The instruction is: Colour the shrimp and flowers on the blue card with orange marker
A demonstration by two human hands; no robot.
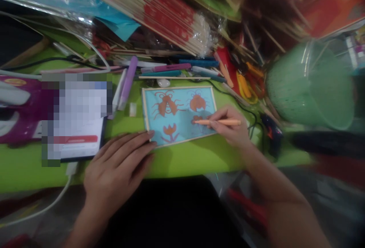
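A small light-blue picture [182,120] in a thin wooden frame lies on the green table [182,160], with orange crab-like and flower shapes painted on it. My right hand [232,126] is closed round an orange pen [219,122], whose tip touches an orange shape at the picture's right side. My left hand [116,170] lies flat with fingers stretched out, its fingertips pressing the picture's lower left corner.
A tablet or phone [75,126] with a white cable lies left of the picture. Several pens and markers [171,69], a bundle of wooden sticks [159,12] and scissors [248,82] crowd the back. A green bucket [310,84] stands at the right.
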